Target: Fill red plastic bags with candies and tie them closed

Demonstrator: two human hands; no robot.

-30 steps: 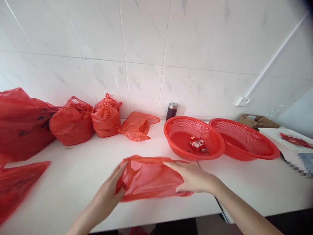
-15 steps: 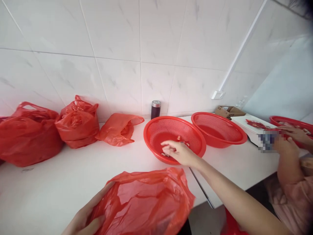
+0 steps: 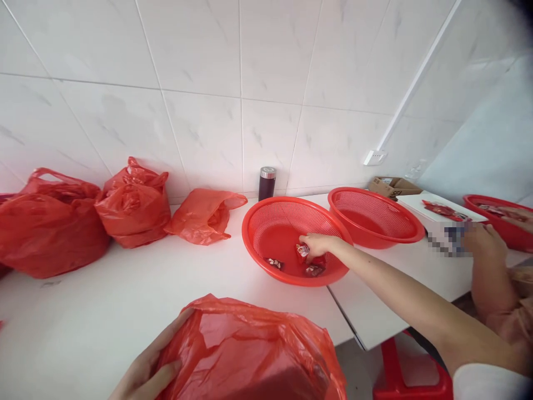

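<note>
My left hand (image 3: 160,364) grips the left edge of a red plastic bag (image 3: 254,347), whose mouth gapes toward me at the table's front edge. Inside a red mesh basket (image 3: 278,222), my right hand (image 3: 314,246) has its fingers closed on a small wrapped packet (image 3: 302,250). Two more small packets lie low in that basket, one (image 3: 275,263) at the left and a darker one (image 3: 315,270) beneath my hand.
Filled red bags (image 3: 50,228) and a slack red bag (image 3: 204,216) stand at the left. Behind the basket is a dark flask (image 3: 267,183). A second basket (image 3: 375,216), a cardboard box (image 3: 389,187) and a co-worker's hands (image 3: 489,241) are to the right.
My right hand has moved right and lower into the basket, its fingers now closed on a packet. My left hand still holds the bag. The co-worker's far hand has shifted right.
</note>
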